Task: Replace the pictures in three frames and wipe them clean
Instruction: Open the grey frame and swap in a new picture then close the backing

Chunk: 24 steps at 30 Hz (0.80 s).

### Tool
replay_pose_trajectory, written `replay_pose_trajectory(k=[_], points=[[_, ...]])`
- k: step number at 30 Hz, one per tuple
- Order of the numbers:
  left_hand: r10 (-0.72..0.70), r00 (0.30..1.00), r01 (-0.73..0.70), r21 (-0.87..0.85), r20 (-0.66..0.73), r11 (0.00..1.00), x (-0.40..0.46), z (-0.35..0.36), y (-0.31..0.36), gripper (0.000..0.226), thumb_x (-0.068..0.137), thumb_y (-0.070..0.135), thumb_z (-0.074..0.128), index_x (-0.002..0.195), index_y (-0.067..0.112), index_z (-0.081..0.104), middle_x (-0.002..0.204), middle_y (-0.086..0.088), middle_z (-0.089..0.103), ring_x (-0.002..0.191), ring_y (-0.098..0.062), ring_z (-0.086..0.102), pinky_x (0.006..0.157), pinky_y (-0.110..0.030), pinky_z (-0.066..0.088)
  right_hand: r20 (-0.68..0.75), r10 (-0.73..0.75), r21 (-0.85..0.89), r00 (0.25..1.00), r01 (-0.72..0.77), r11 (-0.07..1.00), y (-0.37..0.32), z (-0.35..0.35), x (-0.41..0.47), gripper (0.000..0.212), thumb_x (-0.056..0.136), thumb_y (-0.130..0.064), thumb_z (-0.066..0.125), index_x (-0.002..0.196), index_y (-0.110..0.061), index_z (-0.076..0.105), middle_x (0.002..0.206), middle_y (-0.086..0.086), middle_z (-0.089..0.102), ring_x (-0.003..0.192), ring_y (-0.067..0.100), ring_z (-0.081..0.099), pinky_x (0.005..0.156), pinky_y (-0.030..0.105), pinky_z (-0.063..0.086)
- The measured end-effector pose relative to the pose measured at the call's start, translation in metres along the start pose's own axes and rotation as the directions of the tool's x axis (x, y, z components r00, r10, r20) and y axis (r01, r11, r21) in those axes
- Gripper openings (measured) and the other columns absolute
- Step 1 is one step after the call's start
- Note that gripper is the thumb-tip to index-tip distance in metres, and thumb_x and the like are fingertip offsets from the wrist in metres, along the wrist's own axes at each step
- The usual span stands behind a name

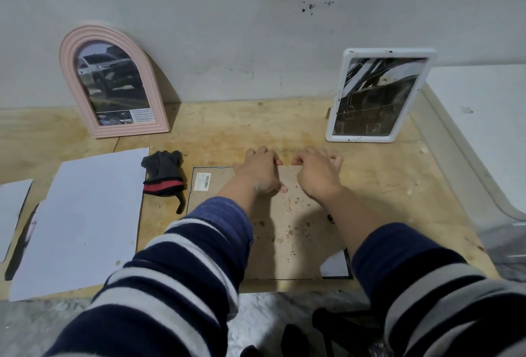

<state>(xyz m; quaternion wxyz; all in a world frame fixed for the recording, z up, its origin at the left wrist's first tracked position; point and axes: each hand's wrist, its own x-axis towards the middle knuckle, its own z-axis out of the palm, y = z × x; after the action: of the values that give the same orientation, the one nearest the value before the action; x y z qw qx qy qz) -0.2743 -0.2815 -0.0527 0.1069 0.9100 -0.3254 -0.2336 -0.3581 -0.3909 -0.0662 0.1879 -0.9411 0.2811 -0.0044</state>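
Backdrop: scuffed grey wall (pixel 256 29) with a plywood table (pixel 370 174) pushed up against it, pretty stained all over.

Frame in play: black frame (pixel 190 194) lying face down flat on the table, right in front of the person, brown backing board (pixel 287 231) up. Barcode sticker (pixel 203 181) sits near its far-left corner. Long axis looks like it runs away from the person toward the wall.

Left hand (pixel 260 170): fingers curled over the far edge of the backing board, thumb pressed flat on the board. Gripping or prying, I'd say.

Right hand (pixel 318 173): same deal just beside it, fingers hooked at the far edge. Can't tell if it's pinching a tab or only pushing.

Key relation: both hands are at the far edge near the middle, nearly touching each other, so the board would lift from the wall side back toward the person. Neither hand is clearly nearer.

Near-right corner: a bit of white paper (pixel 336 267) peeks out where the board is cut away.

Other frames: pink arched frame (pixel 113 83) leaning on the wall far left, white rectangular frame (pixel 375 95) leaning far right, both holding pictures.

Left side: white sheets (pixel 85 214) lying flat, and a dark glove with a red cuff (pixel 163 174) between them and the black frame, maybe the wiping cloth.

My guess: back is coming off or going on; wiping not done yet.
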Motion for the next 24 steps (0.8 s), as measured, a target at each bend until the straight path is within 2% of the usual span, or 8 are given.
replay_pose_trajectory(k=[3, 7, 11, 14, 16, 18, 21, 24], points=[[0.000, 1.000, -0.001, -0.021, -0.024, 1.000, -0.001, -0.001, -0.002, 0.060, 0.066, 0.045, 0.083, 0.115, 0.029, 0.053, 0.121, 0.006, 0.044, 0.121, -0.020, 0.033, 0.093, -0.048, 0.041, 0.083, 0.020, 0.053, 0.996, -0.025, 0.998, -0.008, -0.002, 0.008, 0.034, 0.077, 0.000, 0.046, 0.092, -0.029, 0.056, 0.103, -0.007, 0.045, 0.117, 0.018, 0.040, 0.088, 0.035, 0.022], [0.000, 0.998, -0.002, -0.038, -0.065, 0.999, -0.001, 0.000, -0.006, 0.060, 0.066, 0.045, 0.083, 0.114, 0.028, 0.053, 0.120, 0.008, 0.044, 0.120, -0.021, 0.032, 0.092, -0.048, 0.041, 0.177, 0.082, 0.126, 0.981, -0.105, 0.986, -0.017, 0.002, 0.014, 0.032, 0.082, -0.008, 0.046, 0.097, -0.032, 0.062, 0.124, -0.002, 0.046, 0.124, 0.020, 0.035, 0.095, 0.036, 0.025], [0.021, 0.999, -0.022, -0.060, -0.033, 0.998, 0.000, 0.000, -0.014, 0.062, 0.066, 0.049, 0.082, 0.117, 0.029, 0.054, 0.119, 0.008, 0.045, 0.120, -0.020, 0.032, 0.094, -0.047, 0.041, 0.195, 0.109, 0.117, 0.975, -0.133, 0.984, -0.017, 0.007, 0.017, 0.020, 0.094, -0.029, 0.050, 0.100, -0.030, 0.068, 0.127, -0.002, 0.043, 0.123, 0.021, 0.033, 0.094, 0.034, 0.025], [0.040, 0.993, -0.045, -0.044, -0.112, 0.998, -0.007, -0.003, -0.031, 0.044, 0.083, 0.054, 0.064, 0.118, 0.031, 0.053, 0.124, 0.006, 0.047, 0.122, -0.022, 0.034, 0.098, -0.046, 0.036, 0.188, 0.111, 0.084, 0.976, -0.128, 0.988, -0.021, 0.008, 0.021, 0.018, 0.095, -0.030, 0.047, 0.098, -0.027, 0.065, 0.125, -0.002, 0.040, 0.117, 0.020, 0.032, 0.086, 0.032, 0.023], [-0.031, 0.976, 0.027, -0.020, -0.217, 0.999, -0.015, -0.007, -0.051, 0.031, 0.096, 0.047, 0.043, 0.121, 0.032, 0.053, 0.130, 0.004, 0.047, 0.125, -0.023, 0.034, 0.102, -0.047, 0.028, 0.210, 0.095, 0.057, 0.973, -0.109, 0.992, -0.026, 0.007, 0.023, 0.017, 0.096, -0.023, 0.044, 0.097, -0.030, 0.060, 0.122, -0.002, 0.041, 0.116, 0.020, 0.031, 0.085, 0.032, 0.023], [-0.170, 0.949, 0.175, -0.004, -0.266, 0.984, -0.021, -0.013, -0.075, 0.033, 0.100, 0.042, 0.032, 0.122, 0.033, 0.055, 0.131, 0.002, 0.048, 0.126, -0.023, 0.035, 0.103, -0.048, 0.025, 0.231, 0.089, 0.041, 0.969, -0.102, 0.994, -0.027, 0.008, 0.024, 0.022, 0.094, -0.016, 0.041, 0.099, -0.031, 0.057, 0.120, -0.002, 0.041, 0.116, 0.020, 0.030, 0.084, 0.033, 0.023], [-0.359, 0.912, 0.360, -0.029, -0.200, 0.932, -0.026, -0.019, -0.107, 0.036, 0.100, 0.048, 0.033, 0.121, 0.037, 0.060, 0.128, 0.000, 0.053, 0.126, -0.025, 0.036, 0.097, -0.046, 0.026, 0.218, 0.093, 0.036, 0.971, -0.104, 0.994, -0.028, 0.008, 0.025, 0.027, 0.090, -0.012, 0.039, 0.099, -0.031, 0.057, 0.116, -0.001, 0.041, 0.107, 0.018, 0.030, 0.084, 0.034, 0.025], [-0.422, 0.897, 0.399, -0.166, -0.134, 0.902, -0.023, -0.021, -0.117, 0.032, 0.095, 0.055, 0.043, 0.108, 0.038, 0.067, 0.124, -0.002, 0.060, 0.131, -0.027, 0.035, 0.099, -0.047, 0.025, 0.193, 0.082, 0.036, 0.978, -0.090, 0.995, -0.030, 0.008, 0.023, 0.025, 0.090, -0.017, 0.037, 0.096, -0.026, 0.058, 0.112, 0.000, 0.040, 0.102, 0.017, 0.030, 0.082, 0.036, 0.025]])
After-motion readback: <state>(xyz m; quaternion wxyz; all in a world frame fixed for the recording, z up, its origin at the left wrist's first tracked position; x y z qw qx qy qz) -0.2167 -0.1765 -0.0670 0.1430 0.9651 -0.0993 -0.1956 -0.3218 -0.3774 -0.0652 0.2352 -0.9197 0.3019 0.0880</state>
